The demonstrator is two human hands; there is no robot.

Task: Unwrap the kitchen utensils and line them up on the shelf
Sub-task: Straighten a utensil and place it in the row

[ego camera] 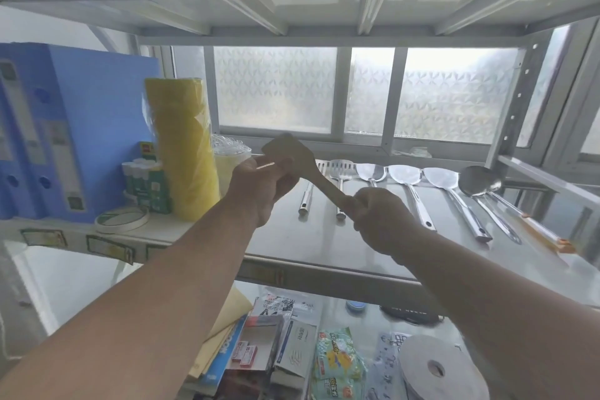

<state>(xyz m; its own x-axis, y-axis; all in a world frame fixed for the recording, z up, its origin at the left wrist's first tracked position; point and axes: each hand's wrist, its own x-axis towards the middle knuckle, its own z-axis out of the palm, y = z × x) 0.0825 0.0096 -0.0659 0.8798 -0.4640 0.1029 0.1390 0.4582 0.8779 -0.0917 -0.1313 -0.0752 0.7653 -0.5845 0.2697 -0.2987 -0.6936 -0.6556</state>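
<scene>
A wooden spatula [308, 169] hangs in the air above the metal shelf [357, 256], blade up and to the left. My right hand [378, 221] is closed around its handle end. My left hand [259, 188] pinches the blade's lower edge, with a thin strip of clear wrap or a label between the fingers. Behind the spatula, several steel utensils lie in a row on the shelf: two slotted turners [339, 187], three flat turners [407, 185] and a ladle [483, 191], handles pointing toward me.
A yellow roll [183, 153], blue file boxes [65, 130], glue sticks [146, 182] and a tape roll [121, 219] crowd the shelf's left end. A shelf deck hangs close overhead. The lower shelf holds packets, boxes and a white roll [435, 367].
</scene>
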